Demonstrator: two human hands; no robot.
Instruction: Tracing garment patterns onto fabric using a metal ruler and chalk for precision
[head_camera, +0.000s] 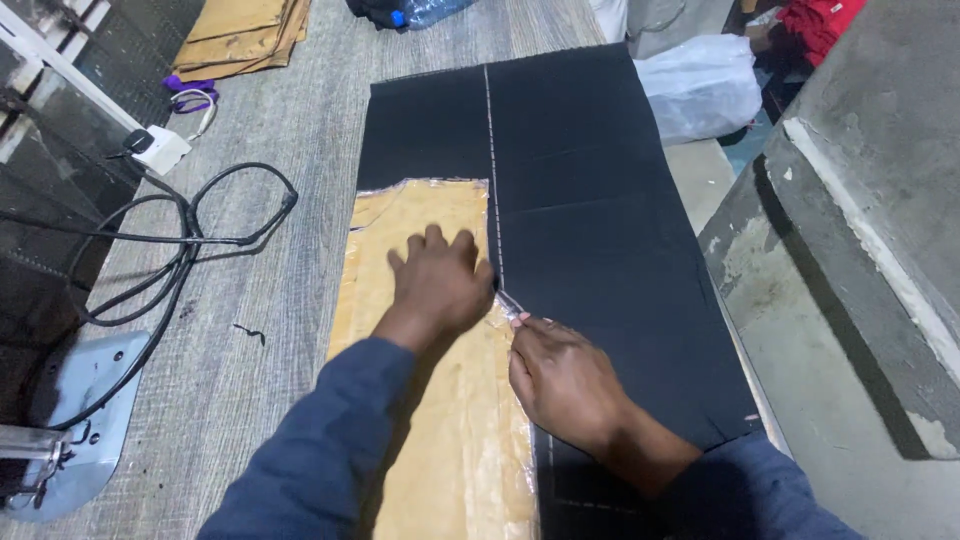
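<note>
A person in dark blue sleeves works at a grey wood-grain table (270, 330), where black fabric (590, 230) lies flat toward the right edge with a tan paper pattern (440, 420) laid over its left portion. The left hand (438, 283) is spread, palm down, on the pattern, fingers splayed near its right edge, apparently to pin the paper so it cannot slide. The right hand (562, 385) pinches a small pale marking piece, likely tailor's chalk (510, 305), its tip touching the fabric just beside the pattern's edge and the left fingertips. A thin white line (490, 140) runs up the fabric from that point toward the table's far edge, in line with the pattern's straight side. Black cables (190, 250) loop along the left edge near a white plug (160, 150). More tan patterns (240, 35) are stacked at the far left corner, and a white plastic bag (705, 85) sits beyond the far right corner.
</note>
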